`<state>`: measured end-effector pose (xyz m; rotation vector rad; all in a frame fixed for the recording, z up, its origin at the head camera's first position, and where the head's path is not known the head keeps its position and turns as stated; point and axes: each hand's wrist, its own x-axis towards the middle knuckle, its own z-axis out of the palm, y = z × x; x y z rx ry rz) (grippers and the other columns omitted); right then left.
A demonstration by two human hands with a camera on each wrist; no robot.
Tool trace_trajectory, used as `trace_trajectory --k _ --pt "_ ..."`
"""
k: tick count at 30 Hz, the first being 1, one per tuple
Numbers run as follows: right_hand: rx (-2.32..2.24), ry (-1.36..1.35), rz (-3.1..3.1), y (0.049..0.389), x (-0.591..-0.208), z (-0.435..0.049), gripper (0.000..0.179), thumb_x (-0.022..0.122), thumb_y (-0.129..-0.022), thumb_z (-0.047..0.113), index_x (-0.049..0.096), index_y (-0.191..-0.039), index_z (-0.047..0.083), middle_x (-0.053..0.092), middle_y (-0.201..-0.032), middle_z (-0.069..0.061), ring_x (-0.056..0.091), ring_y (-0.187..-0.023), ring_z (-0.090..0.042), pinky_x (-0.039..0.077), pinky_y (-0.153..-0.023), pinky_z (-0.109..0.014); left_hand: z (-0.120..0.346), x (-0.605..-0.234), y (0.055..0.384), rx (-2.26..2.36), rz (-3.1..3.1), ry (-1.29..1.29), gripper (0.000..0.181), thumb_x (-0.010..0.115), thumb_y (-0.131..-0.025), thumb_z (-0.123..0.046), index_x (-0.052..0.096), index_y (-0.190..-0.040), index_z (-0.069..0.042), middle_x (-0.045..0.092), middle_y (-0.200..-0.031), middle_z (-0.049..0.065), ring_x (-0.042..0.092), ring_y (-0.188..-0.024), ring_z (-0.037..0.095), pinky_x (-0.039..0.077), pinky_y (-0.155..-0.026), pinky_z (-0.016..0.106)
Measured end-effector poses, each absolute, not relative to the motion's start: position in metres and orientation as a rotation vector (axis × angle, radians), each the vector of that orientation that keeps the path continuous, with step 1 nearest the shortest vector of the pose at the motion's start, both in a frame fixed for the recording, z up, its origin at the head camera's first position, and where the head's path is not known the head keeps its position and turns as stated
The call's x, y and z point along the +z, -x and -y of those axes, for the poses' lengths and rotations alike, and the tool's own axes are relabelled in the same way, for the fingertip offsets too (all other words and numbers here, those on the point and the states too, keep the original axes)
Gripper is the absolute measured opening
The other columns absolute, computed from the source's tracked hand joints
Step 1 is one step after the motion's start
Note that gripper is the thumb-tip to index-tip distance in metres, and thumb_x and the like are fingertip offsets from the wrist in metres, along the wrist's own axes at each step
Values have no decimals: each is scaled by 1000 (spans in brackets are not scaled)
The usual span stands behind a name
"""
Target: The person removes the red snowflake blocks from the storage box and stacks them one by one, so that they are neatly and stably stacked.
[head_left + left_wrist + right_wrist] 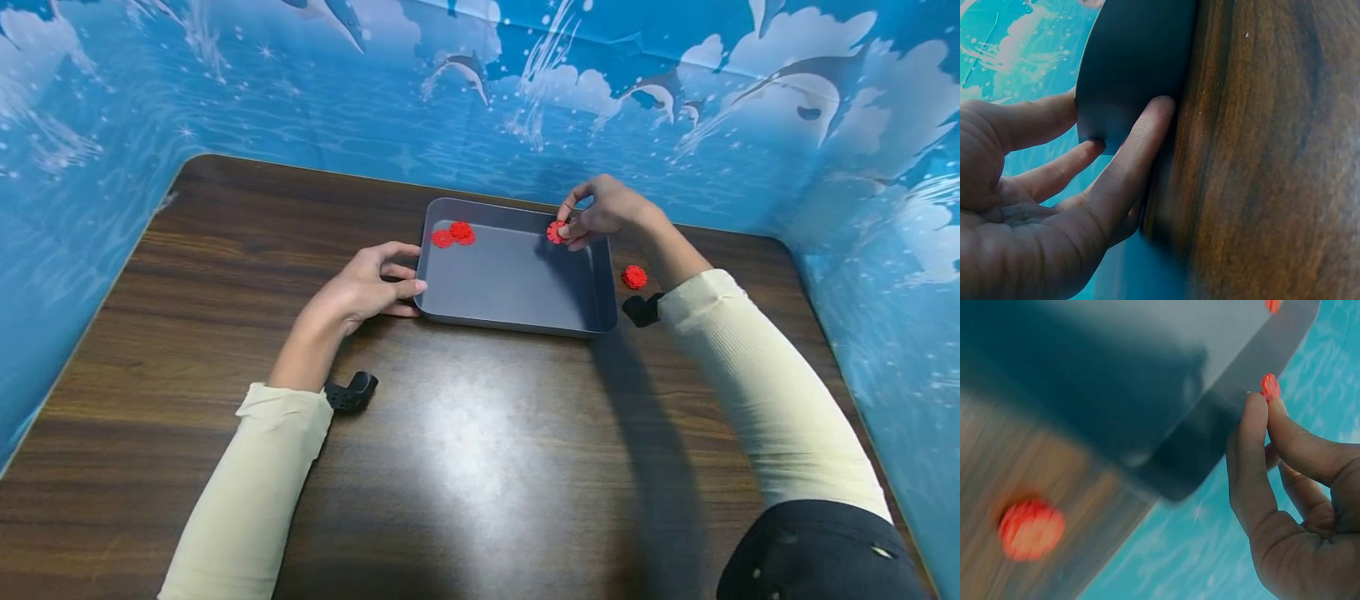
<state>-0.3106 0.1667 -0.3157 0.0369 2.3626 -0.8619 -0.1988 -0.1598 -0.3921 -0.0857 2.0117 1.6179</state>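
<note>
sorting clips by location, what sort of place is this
Probably an indoor tabletop recording set-up: a dark wood-look table, a blue dolphin-print backdrop on three sides, and a black device at the left wrist. The wider room isn't shown.

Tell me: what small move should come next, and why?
Probably the right-hand grip should carry its pinched red disc leftward, toward the red pieces in the tray. Those sit together near its far left corner, while the held disc is near its right end. The left-hand grip touches the tray's left side, which may help steady it.
</note>
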Motion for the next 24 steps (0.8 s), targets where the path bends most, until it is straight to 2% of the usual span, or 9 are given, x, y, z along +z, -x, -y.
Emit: trace_trajectory --k 2,6,9,13,18,21,24 --pt "-834 -44 -2374 309 -312 -181 23 69 -105 7 64 -126 -1 71 -107 -10 78 -74 -9 69 -92 -38 160 -391 199 1621 -2009 83 68 62 -110 -10 31 -170 -18 46 -155 24 68 -120 34 69 -93 36" --pt "-793 -49 -2408 307 -306 -212 24 70 -105 9 64 -125 -2 74 -92 -2 77 -75 -10 69 -78 -30 161 -391 198 1620 -2004 76 69 61 -110 -10 30 -171 -17 45 -156 24 67 -124 36 68 -94 35" --pt "-732 -52 -2439 304 -304 -237 28 71 -106 15 63 -128 -1 77 -86 1 76 -76 -9 63 -73 -24 160 -391 198 1614 -2009 70 69 61 -110 -10 29 -171 -17 46 -157 24 67 -126 37 68 -95 36" --pt "-701 -96 -2436 298 -308 -268 30 67 -108 15 60 -132 -1 78 -87 3 75 -76 -8 56 -67 -25 159 -390 198 1612 -2015 66 69 61 -110 -9 30 -171 -17 46 -157 24 66 -127 37 68 -95 36" --pt "-936 -227 -2321 290 -323 -290 24 62 -108 1 56 -129 -6 73 -99 -3 77 -83 -12 69 -76 -30 159 -390 199 1609 -2011 66 69 61 -110 -10 28 -171 -17 44 -159 25 66 -128 38 68 -95 36" --pt "-1024 -260 -2277 287 -332 -295 22 61 -107 -3 54 -127 -8 69 -102 -6 76 -83 -12 70 -85 -35 159 -391 199 1616 -2010 66 70 61 -110 -10 28 -172 -18 44 -158 25 67 -126 37 68 -95 36" --pt "-1030 -270 -2261 285 -338 -298 23 60 -107 -4 53 -129 -9 65 -108 -11 76 -82 -11 70 -87 -35 159 -392 200 1623 -2007 68 69 61 -110 -10 28 -171 -18 44 -156 25 67 -123 35 68 -94 35"
